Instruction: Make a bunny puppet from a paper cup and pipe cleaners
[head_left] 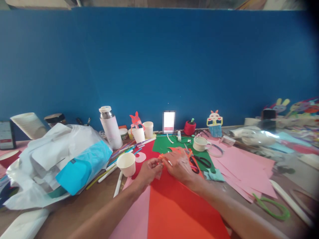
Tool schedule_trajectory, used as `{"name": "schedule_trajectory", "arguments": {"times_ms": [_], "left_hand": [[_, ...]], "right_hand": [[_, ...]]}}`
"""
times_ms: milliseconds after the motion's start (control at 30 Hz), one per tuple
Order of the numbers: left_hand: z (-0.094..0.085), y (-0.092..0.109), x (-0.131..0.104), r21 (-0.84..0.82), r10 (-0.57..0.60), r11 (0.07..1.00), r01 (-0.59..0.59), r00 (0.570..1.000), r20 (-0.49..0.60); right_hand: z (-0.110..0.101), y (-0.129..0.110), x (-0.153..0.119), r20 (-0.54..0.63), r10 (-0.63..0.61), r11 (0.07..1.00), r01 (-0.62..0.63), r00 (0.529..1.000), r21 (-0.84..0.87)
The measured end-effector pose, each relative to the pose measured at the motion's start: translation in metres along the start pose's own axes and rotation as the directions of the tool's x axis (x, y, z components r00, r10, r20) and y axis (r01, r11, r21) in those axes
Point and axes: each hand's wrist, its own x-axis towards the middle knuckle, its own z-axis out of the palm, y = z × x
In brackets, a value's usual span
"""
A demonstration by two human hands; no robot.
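My left hand [150,171] and my right hand [178,165] meet above the red-orange paper [179,209], fingertips close together. Pinched between them is a small orange paper piece [161,156], mostly covered by fingers. Something thin and see-through hangs below the left fingertips, too blurred to name. Just right of my right hand lie black-handled scissors [203,162] on green and orange paper. To the left of my left hand stands a white paper cup [126,164].
A stuffed plastic bag [64,159] and a white thermos [111,127] stand left. Pink sheets [246,169] and a tape roll [200,143] lie right. Behind stand a cup with a red paper figure [136,119], a red pot [189,127] and a blue wall [159,66].
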Motion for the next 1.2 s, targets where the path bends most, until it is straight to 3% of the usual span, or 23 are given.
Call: {"name": "schedule_trajectory", "arguments": {"times_ms": [333, 667, 933, 1200], "left_hand": [[-0.003, -0.001, 0.001, 0.01, -0.023, 1.0, 0.023, 0.999, 0.044], [-0.005, 0.005, -0.003, 0.029, 0.021, 0.999, -0.023, 0.996, 0.084], [-0.011, 0.0, 0.0, -0.098, -0.026, 0.995, 0.02, 0.998, -0.063], [-0.01, 0.003, 0.0, -0.097, -0.042, 0.995, 0.035, 0.997, -0.072]], "right_hand": [[0.006, 0.001, -0.003, -0.02, -0.089, 0.99, 0.086, 0.996, -0.111], [-0.001, -0.003, -0.005, 0.045, -0.168, 0.954, 0.174, 0.985, -0.243], [-0.001, -0.006, -0.006, 0.1, -0.191, 0.946, 0.21, 0.977, -0.249], [-0.01, -0.012, -0.006, 0.185, -0.132, 0.971, 0.165, 0.974, -0.175]]}}
